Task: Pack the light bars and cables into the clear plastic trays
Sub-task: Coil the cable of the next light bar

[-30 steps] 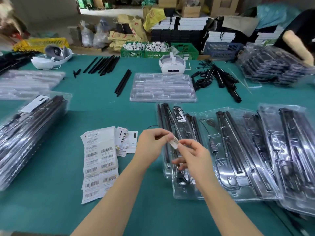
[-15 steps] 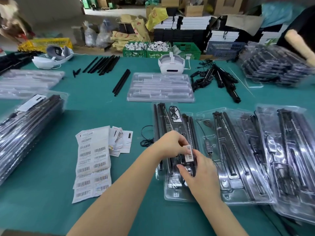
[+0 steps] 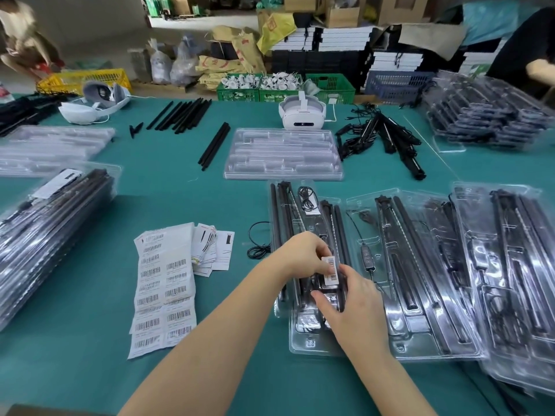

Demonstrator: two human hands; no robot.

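Note:
A clear plastic tray (image 3: 303,340) filled with black light bars (image 3: 283,205) and a coiled cable (image 3: 307,198) lies in front of me. A white barcode label (image 3: 331,270) sits on the bars at the tray's middle. My left hand (image 3: 303,255) pinches the label's upper edge with curled fingers. My right hand (image 3: 351,298) presses its lower end with thumb and fingertips. More filled trays (image 3: 420,274) overlap to the right. An empty clear tray (image 3: 283,154) lies further back.
A sheet of barcode labels (image 3: 163,286) and small cards (image 3: 213,247) lie to the left. Stacks of packed trays (image 3: 51,223) stand at left and far right. Loose black bars (image 3: 183,115), a cable bundle (image 3: 387,139) and two white headsets (image 3: 301,114) sit at the back.
Both hands came down from mid-air with the barcode label and now hold it against the light bars in the nearest tray.

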